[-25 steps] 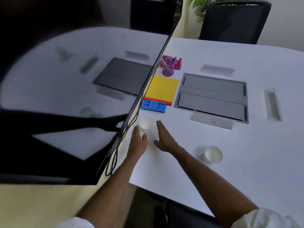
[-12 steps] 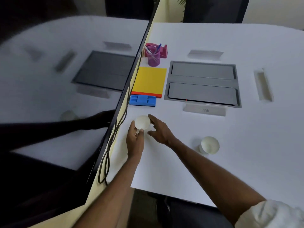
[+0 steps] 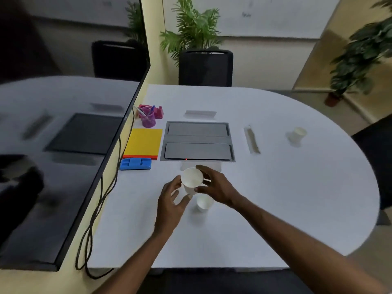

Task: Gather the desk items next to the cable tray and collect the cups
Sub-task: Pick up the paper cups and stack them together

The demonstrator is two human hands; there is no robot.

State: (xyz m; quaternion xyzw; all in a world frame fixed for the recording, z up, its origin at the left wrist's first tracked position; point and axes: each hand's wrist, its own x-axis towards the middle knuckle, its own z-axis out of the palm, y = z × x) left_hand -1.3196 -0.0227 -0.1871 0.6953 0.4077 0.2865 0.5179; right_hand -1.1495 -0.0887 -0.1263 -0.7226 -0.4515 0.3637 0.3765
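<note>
Because the cups probably need stacking, the right hand (image 3: 216,187) pinches a small white paper cup (image 3: 192,180) in the air, just above a second white paper cup (image 3: 204,203) on the white table (image 3: 297,198). Its mouth points up, its long way nearly upright. The left hand (image 3: 171,201) hovers beside it, fingers loose and spread.

White table (image 3: 275,209) holds near cup (image 3: 204,203), far cup (image 3: 297,135) — yellow pad (image 3: 144,143).

An office meeting room: white conference table (image 3: 275,187), built-in cable tray (image 3: 198,141), wall screen (image 3: 63,155).
</note>
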